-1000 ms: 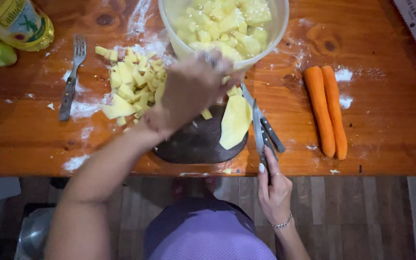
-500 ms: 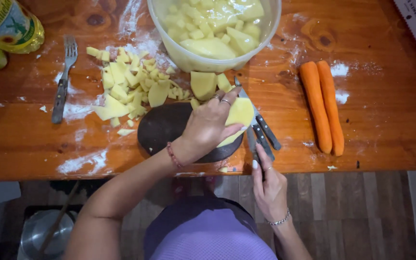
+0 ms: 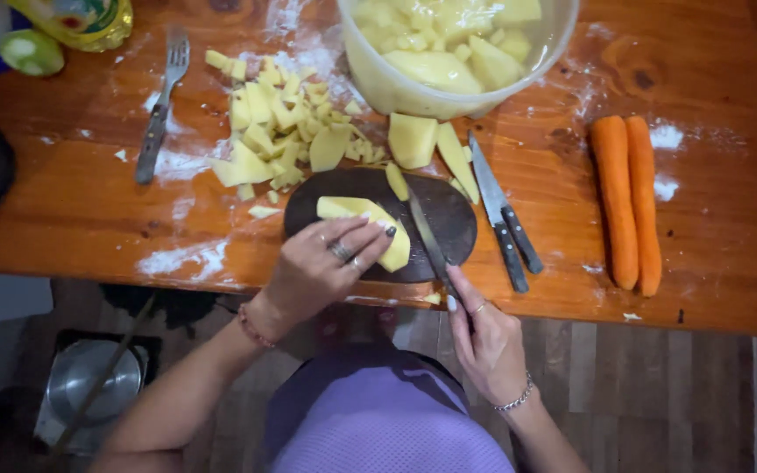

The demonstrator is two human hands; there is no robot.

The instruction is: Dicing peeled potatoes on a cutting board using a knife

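**Desk:** Holding what, and where?

**Operator:** Pinning a peeled potato half point(image 3: 363, 226) flat on the dark oval board point(image 3: 462, 223), my left hand point(image 3: 317, 271) has its grip closed over the near end, fingertips point(image 3: 377, 235) curled back. My right hand point(image 3: 484, 337), at five o'clock from the board, is wrapped around a knife point(image 3: 427, 236) whose blade lies just beside the potato's right edge.

**Desk:** What makes this cut go well?

**Operator:** I judge the knuckles should guide the blade, tips tucked, the slice falling straight down. Board overhangs the counter point(image 3: 711, 280) edge slightly; pressing hard there could tip it.

**Desk:** Surroundings?

**Operator:** Cut pieces point(image 3: 278, 123) at eleven o'clock, a bowl point(image 3: 378, 79) of chunks at twelve, two spare knives point(image 3: 505, 219) at three, two carrots point(image 3: 628, 197) farther right, a fork point(image 3: 158, 109) at ten.
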